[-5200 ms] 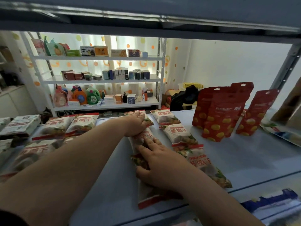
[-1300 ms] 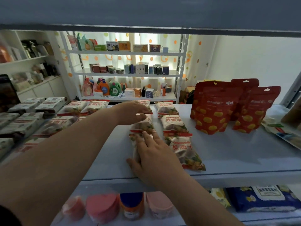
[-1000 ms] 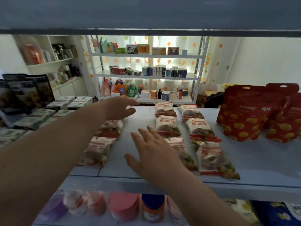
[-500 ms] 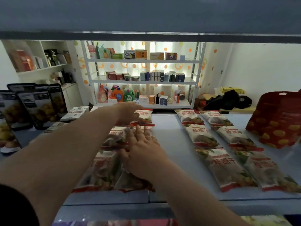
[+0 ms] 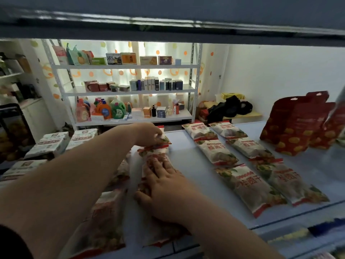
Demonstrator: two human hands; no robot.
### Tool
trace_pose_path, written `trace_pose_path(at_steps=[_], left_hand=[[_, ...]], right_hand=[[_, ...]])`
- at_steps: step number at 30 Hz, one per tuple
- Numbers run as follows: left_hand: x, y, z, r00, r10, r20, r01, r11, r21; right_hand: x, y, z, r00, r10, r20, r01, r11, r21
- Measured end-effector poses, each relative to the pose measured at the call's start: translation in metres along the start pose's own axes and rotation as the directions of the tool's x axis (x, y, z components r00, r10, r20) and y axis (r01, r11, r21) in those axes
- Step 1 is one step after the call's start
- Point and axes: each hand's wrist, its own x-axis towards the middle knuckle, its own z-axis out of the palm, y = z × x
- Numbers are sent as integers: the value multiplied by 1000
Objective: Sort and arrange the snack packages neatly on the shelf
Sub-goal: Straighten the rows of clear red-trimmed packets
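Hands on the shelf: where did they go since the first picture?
Both hands moved left, off the packets they were straightening, to the next row over. The left hand now grips the far packet. The right hand presses flat on the nearer packet. The two tidy rows and the red pouches stayed put.

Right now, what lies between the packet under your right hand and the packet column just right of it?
Nothing: the head view shows only bare shelf between the packet and that column.
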Motion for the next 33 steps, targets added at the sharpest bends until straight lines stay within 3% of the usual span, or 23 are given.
trace_pose_path(at_steps=[11, 33], left_hand=[[15, 8, -6, 999, -23, -32, 18, 987, -157], [40, 38, -3, 997, -61, -48, 52, 984, -172]], right_hand=[[-19, 38, -11, 1000, 10, 16, -10, 1000, -25], [-27, 72, -22, 999, 30, 22, -30, 999, -28]])
